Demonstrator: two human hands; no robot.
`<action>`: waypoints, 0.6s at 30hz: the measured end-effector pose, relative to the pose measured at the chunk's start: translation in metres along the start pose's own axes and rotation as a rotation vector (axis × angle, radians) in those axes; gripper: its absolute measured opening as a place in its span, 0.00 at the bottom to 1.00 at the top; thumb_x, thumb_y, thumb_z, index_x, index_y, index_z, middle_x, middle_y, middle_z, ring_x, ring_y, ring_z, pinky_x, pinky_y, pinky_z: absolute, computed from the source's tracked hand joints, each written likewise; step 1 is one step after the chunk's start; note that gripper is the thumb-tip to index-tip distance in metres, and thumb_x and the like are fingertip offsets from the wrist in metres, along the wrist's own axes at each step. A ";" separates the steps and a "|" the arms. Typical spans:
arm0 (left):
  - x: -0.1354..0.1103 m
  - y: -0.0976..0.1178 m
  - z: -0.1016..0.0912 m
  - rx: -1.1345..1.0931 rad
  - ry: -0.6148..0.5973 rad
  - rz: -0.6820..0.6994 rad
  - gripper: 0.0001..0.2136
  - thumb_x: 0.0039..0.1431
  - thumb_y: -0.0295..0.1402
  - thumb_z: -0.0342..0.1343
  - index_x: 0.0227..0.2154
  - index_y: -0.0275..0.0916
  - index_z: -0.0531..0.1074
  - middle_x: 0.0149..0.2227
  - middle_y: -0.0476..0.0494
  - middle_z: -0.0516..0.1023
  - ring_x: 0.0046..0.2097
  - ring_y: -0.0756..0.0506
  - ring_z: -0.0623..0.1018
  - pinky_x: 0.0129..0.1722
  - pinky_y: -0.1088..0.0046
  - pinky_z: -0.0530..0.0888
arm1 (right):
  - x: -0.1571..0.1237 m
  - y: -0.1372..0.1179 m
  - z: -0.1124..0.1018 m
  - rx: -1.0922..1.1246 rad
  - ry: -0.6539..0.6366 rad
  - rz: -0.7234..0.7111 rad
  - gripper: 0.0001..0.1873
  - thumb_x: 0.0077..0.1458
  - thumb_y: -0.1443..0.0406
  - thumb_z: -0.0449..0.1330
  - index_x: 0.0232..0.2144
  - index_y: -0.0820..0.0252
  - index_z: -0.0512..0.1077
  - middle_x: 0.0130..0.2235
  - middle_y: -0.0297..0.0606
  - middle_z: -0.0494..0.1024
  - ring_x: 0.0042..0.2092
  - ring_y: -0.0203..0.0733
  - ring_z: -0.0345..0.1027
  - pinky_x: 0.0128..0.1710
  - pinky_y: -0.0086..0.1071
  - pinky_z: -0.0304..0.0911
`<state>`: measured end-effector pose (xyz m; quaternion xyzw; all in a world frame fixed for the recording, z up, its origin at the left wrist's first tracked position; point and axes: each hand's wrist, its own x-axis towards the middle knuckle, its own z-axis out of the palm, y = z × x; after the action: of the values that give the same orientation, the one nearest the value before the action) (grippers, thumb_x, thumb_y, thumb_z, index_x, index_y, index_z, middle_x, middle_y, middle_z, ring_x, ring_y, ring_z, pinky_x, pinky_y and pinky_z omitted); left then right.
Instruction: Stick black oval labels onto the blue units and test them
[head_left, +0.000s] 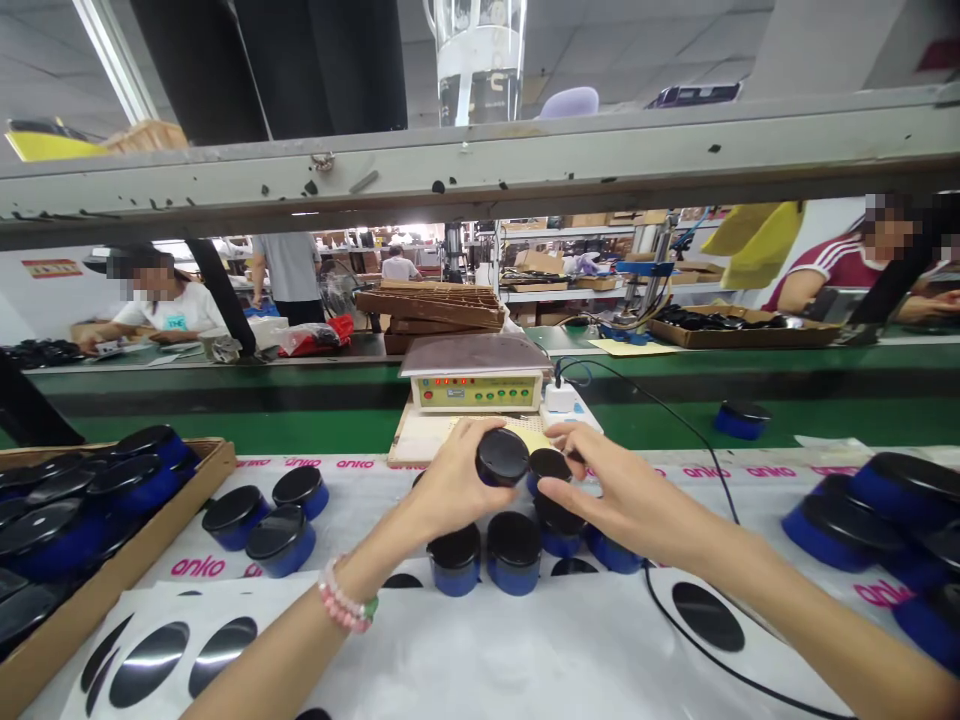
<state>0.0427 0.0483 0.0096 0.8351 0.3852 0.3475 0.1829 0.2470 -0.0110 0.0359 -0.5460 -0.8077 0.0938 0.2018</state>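
My left hand [466, 462] grips a round piece with a glossy black top [502, 457], held tilted between thumb and fingers above the table. Beside it, the thumb and fingers of my right hand [581, 475] close around a second black-topped round piece [550, 464]; the fingers partly hide it. Just below my hands, several similar pieces with blue sides stand close together, among them a front one [514, 552] and its left neighbour [454, 558]. Further left is a small group of upright pieces [280, 540].
A cardboard tray [217, 462] full of such pieces stands left, with more stacked right [844, 525]. Sheets with black discs [150, 662] lie in front. A control box [477, 390] stands behind; a black cable [694, 640] crosses the right side. A shelf beam [465, 170] spans overhead.
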 end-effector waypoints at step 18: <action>-0.041 0.057 -0.007 0.539 0.299 0.483 0.26 0.49 0.27 0.64 0.50 0.29 0.62 0.44 0.36 0.73 0.43 0.39 0.70 0.43 0.61 0.74 | -0.003 -0.034 0.021 0.755 0.316 0.039 0.21 0.58 0.55 0.57 0.25 0.55 0.50 0.27 0.27 0.59 0.28 0.33 0.53 0.23 0.24 0.55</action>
<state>0.0480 -0.0192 0.0285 0.8599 0.2776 0.3847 -0.1884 0.2103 -0.0255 0.0285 -0.4566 -0.6651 0.3022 0.5078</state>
